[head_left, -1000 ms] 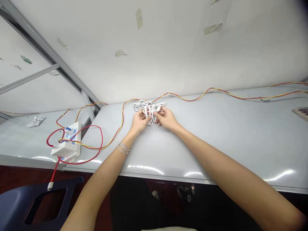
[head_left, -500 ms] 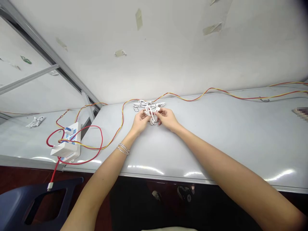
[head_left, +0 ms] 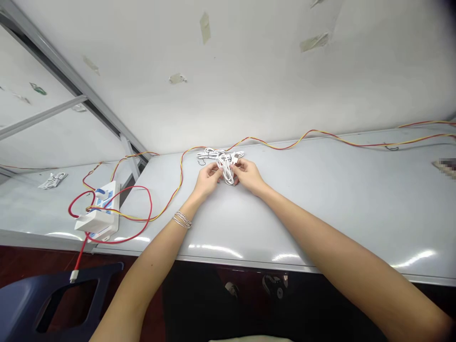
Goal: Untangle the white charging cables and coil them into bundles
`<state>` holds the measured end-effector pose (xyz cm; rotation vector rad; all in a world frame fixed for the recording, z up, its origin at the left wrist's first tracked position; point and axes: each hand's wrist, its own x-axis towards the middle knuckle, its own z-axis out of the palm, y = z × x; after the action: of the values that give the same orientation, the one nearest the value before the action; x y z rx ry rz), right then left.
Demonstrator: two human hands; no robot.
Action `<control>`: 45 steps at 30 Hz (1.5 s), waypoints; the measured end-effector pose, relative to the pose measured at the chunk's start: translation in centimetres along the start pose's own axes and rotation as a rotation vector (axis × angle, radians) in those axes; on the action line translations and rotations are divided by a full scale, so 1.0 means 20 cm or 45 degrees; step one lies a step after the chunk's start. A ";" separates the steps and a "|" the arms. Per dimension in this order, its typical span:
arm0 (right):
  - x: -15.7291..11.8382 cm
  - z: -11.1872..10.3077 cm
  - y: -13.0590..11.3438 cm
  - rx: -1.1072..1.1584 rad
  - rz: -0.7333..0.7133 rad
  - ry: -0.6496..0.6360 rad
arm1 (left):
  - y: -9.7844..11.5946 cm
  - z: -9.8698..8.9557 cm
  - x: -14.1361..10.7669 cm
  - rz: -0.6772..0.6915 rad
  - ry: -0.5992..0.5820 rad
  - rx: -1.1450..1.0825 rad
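A looped white cable (head_left: 226, 172) is gathered between my two hands, just above the grey tabletop (head_left: 256, 228). My left hand (head_left: 208, 179) pinches its left side with thumb and fingers. On the other side my right hand (head_left: 248, 175) grips it, and a white connector end shows near my right fingertips. Right behind my hands, more coiled white cables (head_left: 211, 153) lie on the table, bundled with a dark tie. A thin black tie (head_left: 201, 162) is beside them, to the left.
A red-and-yellow twisted wire (head_left: 309, 132) runs along the wall. To the left stands a white power strip (head_left: 113, 209) with plugs and a red cable (head_left: 151, 204). Another white cable bundle (head_left: 53, 180) lies far left. A blue chair (head_left: 21, 304) is below the table edge.
The looped cable has turned slightly and shifted a little to the right between my fingers. Both hands stay in nearly the same place.
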<state>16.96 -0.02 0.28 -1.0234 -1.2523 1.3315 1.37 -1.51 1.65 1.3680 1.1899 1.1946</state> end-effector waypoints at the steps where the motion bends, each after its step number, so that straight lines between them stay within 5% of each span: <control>1: 0.00 0.00 0.00 0.002 0.001 0.003 | 0.00 0.00 0.00 -0.001 -0.029 -0.018; 9: -0.01 0.00 -0.01 0.026 0.016 0.011 | 0.01 0.00 -0.02 0.000 -0.179 -0.127; 30: 0.00 0.00 -0.01 -0.005 0.020 -0.004 | -0.02 -0.01 0.00 0.010 -0.171 -0.198; 45: -0.04 -0.03 -0.06 0.060 0.019 -0.191 | 0.01 -0.01 -0.02 -0.014 -0.176 -0.134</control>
<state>17.84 -0.71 1.31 -0.9155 -1.3197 1.4644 1.24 -1.89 1.74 1.3409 1.0228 1.1201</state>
